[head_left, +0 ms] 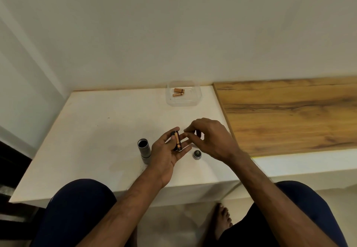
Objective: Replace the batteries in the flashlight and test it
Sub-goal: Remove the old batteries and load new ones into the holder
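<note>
The grey flashlight body (144,150) stands on the white table (92,131) with its open end up. Its round tail cap (196,154) lies apart to the right. My left hand (168,150), palm up, holds a black battery holder with a copper-and-black battery (177,141) across its fingers, thumb against it. My right hand (208,138) hovers just right of the holder, fingers curled, fingertips close to or touching it; a small dark thing shows between its fingers, too hidden to identify.
A clear plastic tray (184,102) at the table's back edge holds two copper batteries (178,92). A wooden surface (289,111) adjoins the table on the right. My knees are under the front edge, a bare foot on the floor.
</note>
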